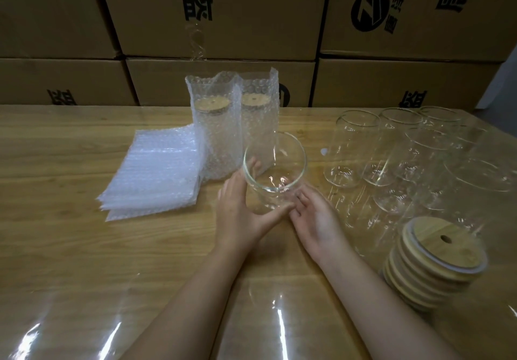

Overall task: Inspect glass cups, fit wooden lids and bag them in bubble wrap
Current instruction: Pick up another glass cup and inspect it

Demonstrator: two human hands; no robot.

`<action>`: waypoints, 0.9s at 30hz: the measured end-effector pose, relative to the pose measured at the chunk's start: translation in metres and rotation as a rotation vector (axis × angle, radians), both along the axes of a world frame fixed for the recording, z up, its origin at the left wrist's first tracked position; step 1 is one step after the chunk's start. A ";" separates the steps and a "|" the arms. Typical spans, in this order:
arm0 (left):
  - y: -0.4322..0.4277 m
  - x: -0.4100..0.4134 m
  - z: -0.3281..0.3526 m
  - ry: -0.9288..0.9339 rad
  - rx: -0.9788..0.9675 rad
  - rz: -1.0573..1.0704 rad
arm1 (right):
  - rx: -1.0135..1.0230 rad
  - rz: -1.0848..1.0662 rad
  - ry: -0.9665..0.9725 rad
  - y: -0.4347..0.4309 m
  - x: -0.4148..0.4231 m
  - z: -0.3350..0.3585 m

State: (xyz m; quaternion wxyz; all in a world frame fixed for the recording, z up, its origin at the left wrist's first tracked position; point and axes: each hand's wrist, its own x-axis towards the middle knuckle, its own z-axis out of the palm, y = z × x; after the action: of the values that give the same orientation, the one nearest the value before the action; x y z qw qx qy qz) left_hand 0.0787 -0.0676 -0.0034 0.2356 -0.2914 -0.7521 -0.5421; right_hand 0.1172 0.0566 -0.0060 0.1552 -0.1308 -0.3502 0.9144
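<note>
The light was even and moderately bright, and it seemed to come from above. It made long white streaks of glare on the clear cover (pixel 112 329) of the worktop (pixel 70 163), and these were strongest along the near edge. Shadows were soft and weak, without hard borders. The wide lens bent the cardboard boxes (pixel 251 9) outward toward the upper corners. The middle was fairly sharp, and the held cup (pixel 275 169) showed small bright reflections. At the right edge the glass cups (pixel 419 158) and the stack of wooden lids (pixel 430 264) were smeared and stretched.
</note>
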 end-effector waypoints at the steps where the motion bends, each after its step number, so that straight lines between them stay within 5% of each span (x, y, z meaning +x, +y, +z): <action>1: -0.001 0.001 0.000 -0.001 0.007 -0.005 | -0.025 0.001 0.002 0.001 -0.001 -0.001; 10: -0.002 -0.001 -0.007 0.030 0.060 -0.044 | 0.117 0.232 -0.038 -0.001 -0.001 -0.001; 19: 0.002 -0.010 -0.006 -0.276 0.271 -0.218 | 0.526 0.075 -0.082 -0.017 -0.001 -0.008; 27: 0.004 -0.020 -0.014 -0.312 0.234 -0.010 | 0.757 0.021 -0.142 -0.024 -0.003 -0.015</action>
State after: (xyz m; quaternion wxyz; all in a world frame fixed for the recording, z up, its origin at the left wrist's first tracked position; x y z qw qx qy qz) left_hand 0.0586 -0.0638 -0.0174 0.1461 -0.1782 -0.7098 -0.6656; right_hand 0.1143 0.0322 -0.0212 0.1586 -0.1239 -0.6741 0.7107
